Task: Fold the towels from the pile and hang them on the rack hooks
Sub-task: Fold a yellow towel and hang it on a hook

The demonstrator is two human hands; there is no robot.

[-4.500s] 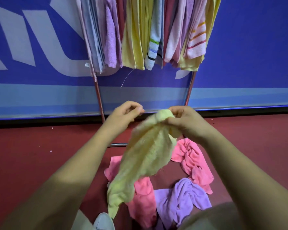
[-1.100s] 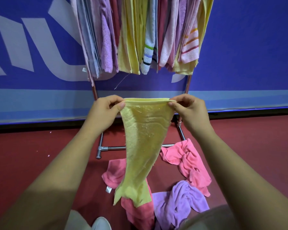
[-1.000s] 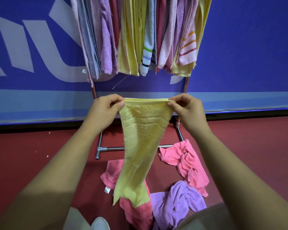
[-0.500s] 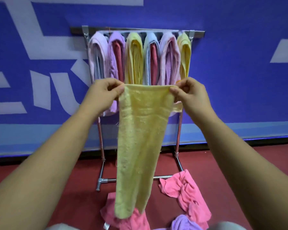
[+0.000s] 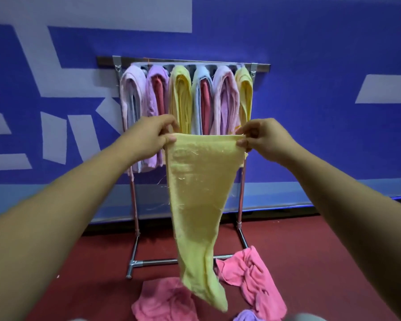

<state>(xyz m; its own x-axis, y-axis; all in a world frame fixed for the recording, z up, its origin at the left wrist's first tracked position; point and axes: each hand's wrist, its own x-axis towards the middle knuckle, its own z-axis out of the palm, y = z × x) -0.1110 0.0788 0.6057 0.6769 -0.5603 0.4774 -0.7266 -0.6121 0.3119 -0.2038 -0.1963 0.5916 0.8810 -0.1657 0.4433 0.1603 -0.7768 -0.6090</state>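
The yellow towel (image 5: 195,193) hangs in the air in front of the rack (image 5: 241,193). Its top edge is stretched flat and its loose tail tapers down to just above the pile. It looks folded into a narrow strip, though the number of layers cannot be told.

Six bundles of hung towels (image 5: 181,98) sit side by side under the rack's top bar, several with another towel tucked inside. The hooks themselves are hidden under the cloth. Much of the job therefore appears done.

What is left lies on the red floor (image 5: 79,286): a crumpled pink towel (image 5: 255,276) by the rack's foot, a second pink towel (image 5: 164,302) nearer the person, and a purple towel (image 5: 245,318) showing only at the bottom edge. By this reckoning the yellow one has yet to go over a hook, and at least those three must follow.

Both arms reach forward, raised to about the lower ends of the hung towels. The left hand (image 5: 148,137) pinches the towel's left top corner between thumb and fingers, and the right hand (image 5: 264,137) pinches the right corner. Each grip is narrow and closed on the cloth, keeping the edge taut between them.
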